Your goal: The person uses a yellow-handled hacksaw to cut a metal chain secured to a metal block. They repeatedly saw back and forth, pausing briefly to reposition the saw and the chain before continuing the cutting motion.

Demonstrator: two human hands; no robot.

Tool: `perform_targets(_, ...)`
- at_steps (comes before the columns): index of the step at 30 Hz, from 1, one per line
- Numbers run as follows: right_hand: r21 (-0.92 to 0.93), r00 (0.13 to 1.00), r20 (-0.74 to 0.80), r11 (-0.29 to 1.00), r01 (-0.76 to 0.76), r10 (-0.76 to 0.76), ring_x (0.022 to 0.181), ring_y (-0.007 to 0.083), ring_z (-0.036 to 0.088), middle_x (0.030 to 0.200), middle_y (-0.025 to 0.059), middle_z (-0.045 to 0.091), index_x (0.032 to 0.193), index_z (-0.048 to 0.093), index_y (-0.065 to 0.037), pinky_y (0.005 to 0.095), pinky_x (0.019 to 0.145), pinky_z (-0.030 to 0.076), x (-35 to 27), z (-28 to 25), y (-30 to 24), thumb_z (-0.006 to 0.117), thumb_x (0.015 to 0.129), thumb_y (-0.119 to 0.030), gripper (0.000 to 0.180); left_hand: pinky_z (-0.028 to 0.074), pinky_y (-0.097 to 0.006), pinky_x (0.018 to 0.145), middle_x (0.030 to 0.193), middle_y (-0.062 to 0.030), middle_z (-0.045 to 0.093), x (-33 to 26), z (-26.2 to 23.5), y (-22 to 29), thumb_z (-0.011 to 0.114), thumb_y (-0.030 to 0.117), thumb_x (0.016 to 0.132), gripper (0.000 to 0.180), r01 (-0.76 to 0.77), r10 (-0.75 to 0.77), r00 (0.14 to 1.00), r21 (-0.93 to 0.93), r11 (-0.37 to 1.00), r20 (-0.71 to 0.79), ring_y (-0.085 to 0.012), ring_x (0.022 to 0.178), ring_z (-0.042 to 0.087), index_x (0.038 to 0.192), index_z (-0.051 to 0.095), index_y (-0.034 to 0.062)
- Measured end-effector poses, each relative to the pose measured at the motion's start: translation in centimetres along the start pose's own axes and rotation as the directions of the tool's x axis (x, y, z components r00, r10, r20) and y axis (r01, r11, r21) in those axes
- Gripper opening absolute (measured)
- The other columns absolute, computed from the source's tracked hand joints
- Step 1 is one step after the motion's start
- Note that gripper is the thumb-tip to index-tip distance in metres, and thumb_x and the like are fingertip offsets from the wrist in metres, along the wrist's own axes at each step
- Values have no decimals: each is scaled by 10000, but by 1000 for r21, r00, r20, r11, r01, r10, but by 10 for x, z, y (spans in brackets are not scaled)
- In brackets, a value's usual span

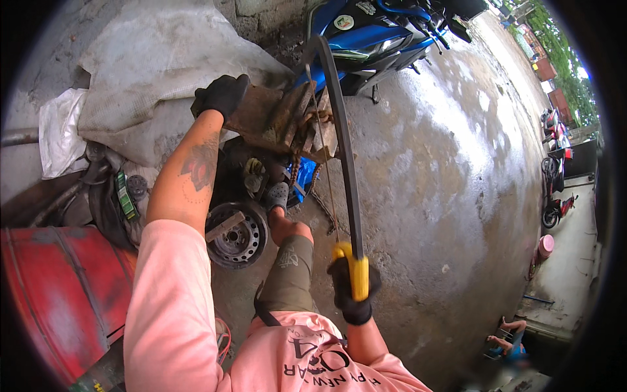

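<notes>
My right hand (351, 287), in a black glove, is wrapped round the yellow handle of a hacksaw (353, 196). The saw's dark frame reaches away from me, and its thin blade passes along a rusty chain (318, 117) at the end of a rusty metal block (260, 112). Whether the teeth touch the chain or the metal under it I cannot tell. At the block's left end, my gloved left hand (222, 97) is closed over its edge, with the fingertips partly hidden. More chain hangs below the block.
A blue motorcycle (366, 39) stands just beyond the saw. By my foot lies a steel wheel rim (251, 245) with a wood piece (225, 224) across it. A red drum (59, 287) is at left, a grey tarp (163, 59) behind. A person (513, 340) sits far right.
</notes>
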State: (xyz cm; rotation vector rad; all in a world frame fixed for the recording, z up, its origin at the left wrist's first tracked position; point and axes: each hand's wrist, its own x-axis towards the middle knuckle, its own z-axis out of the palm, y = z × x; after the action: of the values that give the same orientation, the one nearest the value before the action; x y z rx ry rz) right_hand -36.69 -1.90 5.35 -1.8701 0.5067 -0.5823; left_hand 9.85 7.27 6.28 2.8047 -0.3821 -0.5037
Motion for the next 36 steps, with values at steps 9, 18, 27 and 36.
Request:
perform_targets(9,-18,962,-51,964,267,-267,647,106,658,705,58,673,830,678,-29,284,572,492,140,57,-7,706,936,-76,120,343,-652,1072,1269,-223,680,20,29,-11,331,423,1017,508,-127,144,970,99,987,-197,-414,1210,628,1216,689,122)
perform_targets(18,-327,998,-41,944,36,-52,718,154,707,757,58,726,994,730,6,310,691,553,-10,-3,-11,673,905,-93,145,334,-699,1043,1265,-201,690,11,21,-8,318,429,1024,532,-129,148,975,120,984,-166,-387,1219,636,1176,709,101)
perform_targets(27,-167,979,-36,967,193,-202,546,143,559,686,25,589,881,652,-73,316,486,421,57,28,27,711,917,-192,137,294,-675,1066,1251,-175,711,45,46,-31,335,540,990,634,-53,62,975,45,998,-212,-382,1190,658,1173,730,78)
perform_targets(36,4,977,8,977,213,-213,624,110,617,743,28,670,882,708,-21,265,581,472,120,45,24,687,937,-18,59,365,-716,995,1240,-208,696,25,39,-8,351,435,1013,471,-182,234,939,215,959,-251,-410,1154,661,1108,720,158)
